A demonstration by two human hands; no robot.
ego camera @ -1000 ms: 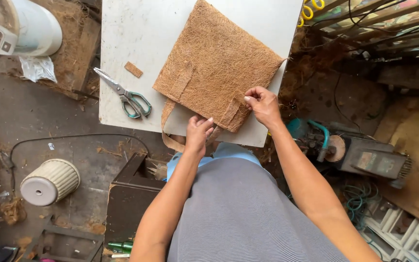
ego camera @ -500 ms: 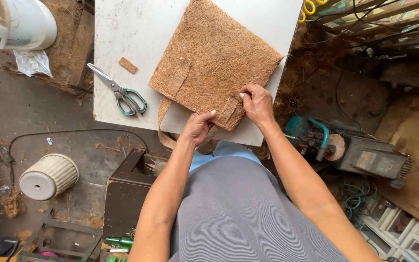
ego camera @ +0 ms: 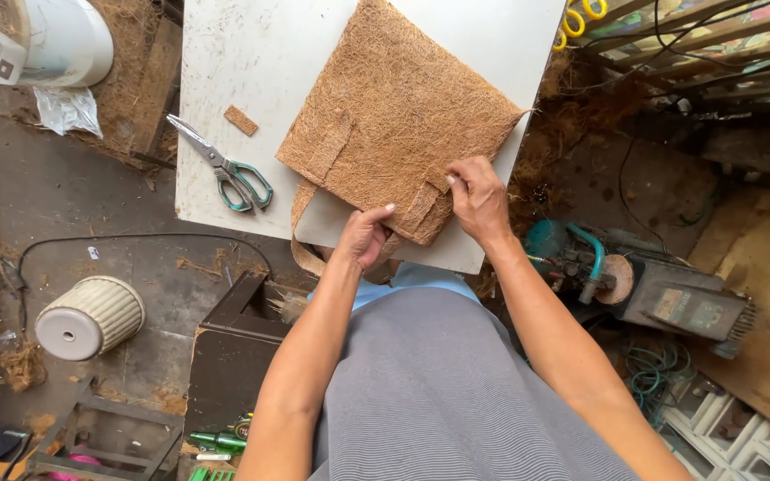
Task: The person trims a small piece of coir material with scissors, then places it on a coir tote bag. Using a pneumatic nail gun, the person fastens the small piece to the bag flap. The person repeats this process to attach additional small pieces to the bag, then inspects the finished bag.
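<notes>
On the white worktop [ego camera: 251, 62] lies my coir-fibre bag [ego camera: 394, 116], tilted. My right hand [ego camera: 479, 198] pinches its near edge by a strap; my left hand [ego camera: 363, 236], fingers curled, grips the strap loop [ego camera: 307, 254]. I judge I'm fitting the handle; next needs steady pressing.

A cluttered craft workshop: a worn white table [ego camera: 251, 80] at 12 o'clock holds scissors [ego camera: 225, 167] and a coir mat [ego camera: 394, 116]. Fibre scraps litter the concrete floor [ego camera: 55, 196]; a grimy motor pump [ego camera: 643, 281] sits at 3 o'clock.
</notes>
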